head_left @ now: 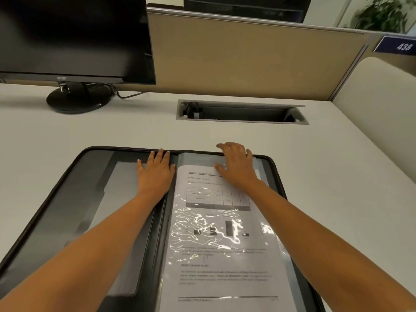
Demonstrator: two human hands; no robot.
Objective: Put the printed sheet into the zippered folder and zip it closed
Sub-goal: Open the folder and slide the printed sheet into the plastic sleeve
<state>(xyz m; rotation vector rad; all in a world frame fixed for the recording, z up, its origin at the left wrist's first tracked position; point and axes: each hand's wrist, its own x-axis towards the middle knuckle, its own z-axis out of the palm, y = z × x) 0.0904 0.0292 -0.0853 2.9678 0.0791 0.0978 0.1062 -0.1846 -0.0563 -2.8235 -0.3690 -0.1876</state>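
Note:
A black zippered folder (67, 176) lies open flat on the desk in front of me. On its right half the printed sheet (216, 262) sits under a glossy clear plastic sleeve, text and a table showing through. My left hand (155, 174) rests flat, fingers together, on the left half beside the spine. At the top edge of the sleeve my right hand (236, 165) lies with fingers spread, fingertips over the rim; whether it pinches the plastic I cannot tell.
A dark monitor (74, 37) on a round stand (78, 97) stands at the back left. A cable port (240, 112) is recessed in the desk behind the folder. Beige partitions (247, 59) wall the back and right.

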